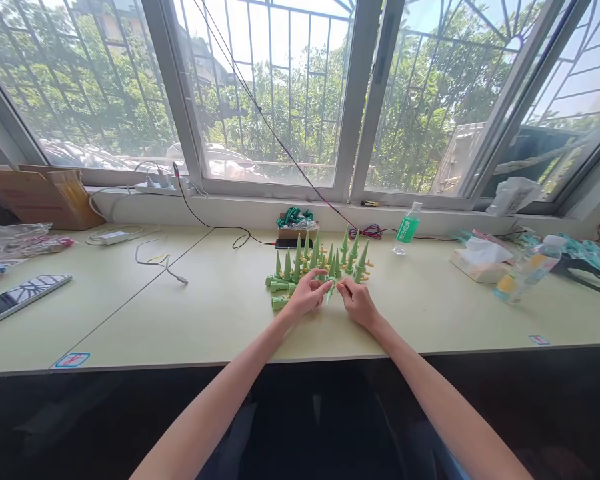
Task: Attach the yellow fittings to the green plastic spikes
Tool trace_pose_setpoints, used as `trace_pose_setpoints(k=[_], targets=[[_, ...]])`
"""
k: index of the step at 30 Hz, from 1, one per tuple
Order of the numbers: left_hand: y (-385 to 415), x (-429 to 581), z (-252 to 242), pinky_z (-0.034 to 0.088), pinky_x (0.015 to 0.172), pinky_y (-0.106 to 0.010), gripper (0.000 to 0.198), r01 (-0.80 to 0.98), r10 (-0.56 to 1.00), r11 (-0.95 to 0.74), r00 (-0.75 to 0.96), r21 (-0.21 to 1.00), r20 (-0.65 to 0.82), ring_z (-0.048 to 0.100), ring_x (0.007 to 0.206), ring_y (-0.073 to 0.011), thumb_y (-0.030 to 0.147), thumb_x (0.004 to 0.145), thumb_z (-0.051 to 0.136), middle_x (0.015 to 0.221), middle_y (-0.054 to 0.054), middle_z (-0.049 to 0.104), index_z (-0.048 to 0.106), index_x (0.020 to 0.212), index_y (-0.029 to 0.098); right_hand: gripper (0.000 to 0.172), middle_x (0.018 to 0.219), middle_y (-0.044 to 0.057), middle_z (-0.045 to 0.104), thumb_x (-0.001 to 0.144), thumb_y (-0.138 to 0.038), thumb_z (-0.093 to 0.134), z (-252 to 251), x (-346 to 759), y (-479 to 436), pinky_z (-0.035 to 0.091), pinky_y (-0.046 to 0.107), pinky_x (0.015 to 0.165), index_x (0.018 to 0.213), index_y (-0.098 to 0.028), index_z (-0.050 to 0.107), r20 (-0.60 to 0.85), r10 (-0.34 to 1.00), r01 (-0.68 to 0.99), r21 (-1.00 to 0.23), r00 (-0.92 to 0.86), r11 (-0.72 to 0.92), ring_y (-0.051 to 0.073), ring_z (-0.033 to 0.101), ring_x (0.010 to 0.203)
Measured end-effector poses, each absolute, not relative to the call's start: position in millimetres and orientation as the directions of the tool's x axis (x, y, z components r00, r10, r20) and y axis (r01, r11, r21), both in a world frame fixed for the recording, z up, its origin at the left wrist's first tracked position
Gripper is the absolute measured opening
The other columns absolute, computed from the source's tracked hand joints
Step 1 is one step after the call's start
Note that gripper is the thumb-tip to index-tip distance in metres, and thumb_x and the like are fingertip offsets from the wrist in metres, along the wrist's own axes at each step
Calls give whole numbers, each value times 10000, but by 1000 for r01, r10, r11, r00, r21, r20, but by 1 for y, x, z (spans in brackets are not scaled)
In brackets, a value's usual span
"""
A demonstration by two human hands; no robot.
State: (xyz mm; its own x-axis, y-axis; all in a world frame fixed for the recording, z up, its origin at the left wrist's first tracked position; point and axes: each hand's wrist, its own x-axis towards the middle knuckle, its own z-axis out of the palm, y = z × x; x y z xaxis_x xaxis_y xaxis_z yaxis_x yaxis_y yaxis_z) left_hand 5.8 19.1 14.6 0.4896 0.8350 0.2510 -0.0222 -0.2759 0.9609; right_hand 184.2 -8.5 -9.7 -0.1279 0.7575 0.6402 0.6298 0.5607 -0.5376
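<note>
Green spike (330,291) pinched in both grips, left hand (307,295) and right hand (359,303), over bench (205,313). Bottle (407,229) label green, writing unreadable.

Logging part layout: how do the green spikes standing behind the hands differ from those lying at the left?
The standing spikes point tips up; the lying spikes rest on their sides. The standing spikes form a large cluster beyond the held spike, which the left hand and right hand pinch; the lying spikes are few, beside the left hand. Both are green, seemingly the same part.
</note>
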Motion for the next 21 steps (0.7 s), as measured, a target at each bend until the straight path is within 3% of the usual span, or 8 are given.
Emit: trace_pose_setpoints(k=[8,14,17,21], targets=[[18,4,13,397,455,-187,513,20,796,-402,502,915,339,521,504,-74,488,831,632,810,-12,597,512,1245,209,338,608,-15,509,991,-395,365,-12,185,-7,320,245,526,726,-204,453,619,780,627,-572,-93,529,114,420,504],[20,6,13,423,457,-198,513,55,819,-415,458,908,346,525,481,-61,497,834,622,954,-54,639,512,1245,210,327,589,-34,458,991,-401,378,-10,183,-8,311,241,528,745,-203,465,661,748,645,-546,-62,535,111,383,501],[21,8,13,390,415,-189,456,44,837,-397,427,917,342,500,449,-59,528,847,594,895,-42,647,536,1153,195,312,600,-30,474,987,-404,397,-11,184,-7,322,240,541,771,-201,495,689,725,660,-535,-20,527,114,389,510],[23,10,14,311,359,-189,484,-12,843,-316,454,949,287,454,394,-63,616,868,503,693,-27,610,594,857,141,314,613,-23,487,987,-410,404,-11,184,-7,338,234,554,785,-201,522,721,693,666,-530,28,525,117,401,522]])
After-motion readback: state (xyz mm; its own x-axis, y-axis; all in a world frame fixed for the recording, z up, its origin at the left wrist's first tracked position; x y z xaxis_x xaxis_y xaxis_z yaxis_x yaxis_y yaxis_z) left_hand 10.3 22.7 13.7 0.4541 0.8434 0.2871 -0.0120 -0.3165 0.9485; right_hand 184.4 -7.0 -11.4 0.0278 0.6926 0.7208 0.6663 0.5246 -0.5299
